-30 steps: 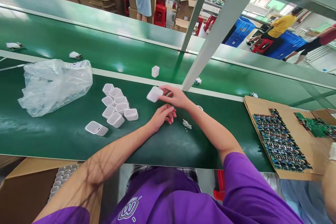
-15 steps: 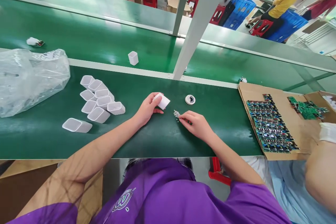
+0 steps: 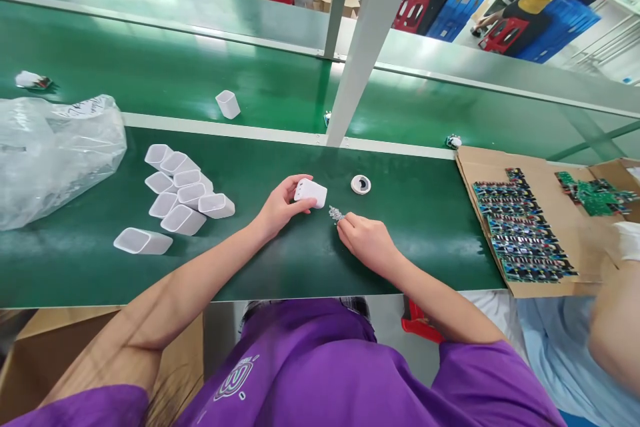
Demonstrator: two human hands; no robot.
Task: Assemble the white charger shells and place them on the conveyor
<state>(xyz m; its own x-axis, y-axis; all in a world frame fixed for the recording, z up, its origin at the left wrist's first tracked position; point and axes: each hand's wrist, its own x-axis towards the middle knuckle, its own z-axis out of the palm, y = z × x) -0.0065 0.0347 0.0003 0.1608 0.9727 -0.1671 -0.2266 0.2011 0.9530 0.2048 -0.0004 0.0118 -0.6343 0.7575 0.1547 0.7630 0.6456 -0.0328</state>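
Observation:
My left hand (image 3: 285,205) is closed around a white plastic housing (image 3: 312,193), thumb along its lower side. Small holes show in the housing's left end. Just right of it, my right hand (image 3: 364,235) has its fingers pinched together at the edge of a little pile of tiny clear pieces (image 3: 335,213). Whatever sits between those fingertips is too small to make out. Beyond the pile lies a round white roll with a dark centre (image 3: 361,185). To the left, several open white housings (image 3: 183,219) lie grouped on their sides on the green bench (image 3: 280,273).
A clear plastic bag (image 3: 60,160) covers the far left. On the belt behind stand a lone housing (image 3: 228,105) and small boards (image 3: 453,141). A metal post (image 3: 353,80) rises ahead. Rows of circuit boards (image 3: 520,230) lie on cardboard at right, beside another person's arm (image 3: 617,333).
My left hand has turned the housing, bringing its end with holes into sight. My right fingers have closed further at the pile. Items on the back belt have shifted left.

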